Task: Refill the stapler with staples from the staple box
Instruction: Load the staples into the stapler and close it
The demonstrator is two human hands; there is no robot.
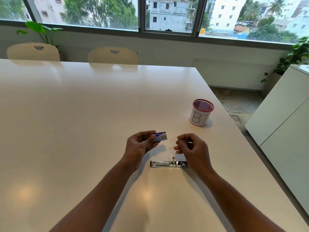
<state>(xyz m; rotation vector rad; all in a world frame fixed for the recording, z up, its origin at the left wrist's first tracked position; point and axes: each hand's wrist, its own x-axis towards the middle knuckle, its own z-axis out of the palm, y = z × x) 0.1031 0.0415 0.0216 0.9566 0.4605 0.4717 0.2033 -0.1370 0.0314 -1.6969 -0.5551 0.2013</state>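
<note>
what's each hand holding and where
Left hand grips the staple box by its near end. Right hand pinches something thin, seemingly staples; too small to confirm.

Count taken. One bench (pixel 83 114), white. Two grips in view: one left hand (pixel 140 146) and one right hand (pixel 192 148). One staple box (pixel 160 136), blue, held in the left grip. One stapler (pixel 168 164), metal and opened flat, on the bench just below the right grip. One thin item pinched in the right grip, too small to identify. One mesh cup (pixel 201 113), red-rimmed, beyond the right grip. Two chairs (pixel 112 56) at the bench's far edge, well beyond both grips. Two potted plants (pixel 38 30), one at each side of the room.
</note>
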